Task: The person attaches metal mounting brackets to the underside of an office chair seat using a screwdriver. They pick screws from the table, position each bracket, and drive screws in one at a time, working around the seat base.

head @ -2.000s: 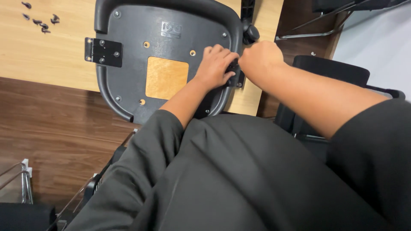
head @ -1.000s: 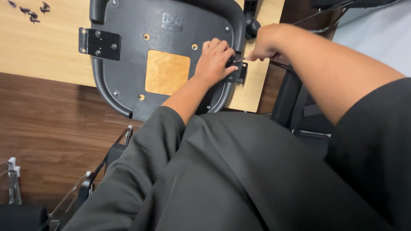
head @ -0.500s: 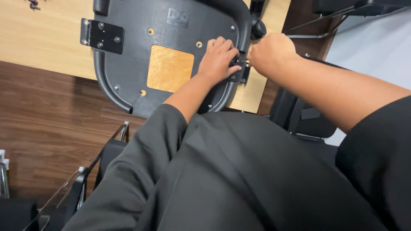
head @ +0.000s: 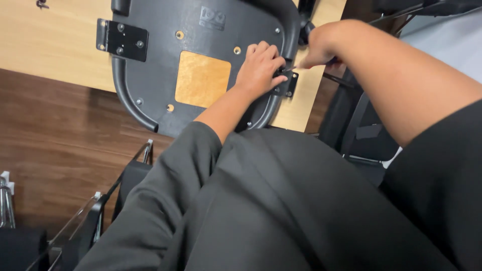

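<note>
At bracket [head: 287,83]: right hand [head: 321,45] back.

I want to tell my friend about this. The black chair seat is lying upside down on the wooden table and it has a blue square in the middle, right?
Not blue. The head view shows the square patch in the black chair seat is tan-orange; the seat does lie on the wooden table.

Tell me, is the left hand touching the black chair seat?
Touching. The head view shows the left hand lying flat on the upturned black chair seat, fingers by the small bracket.
</note>
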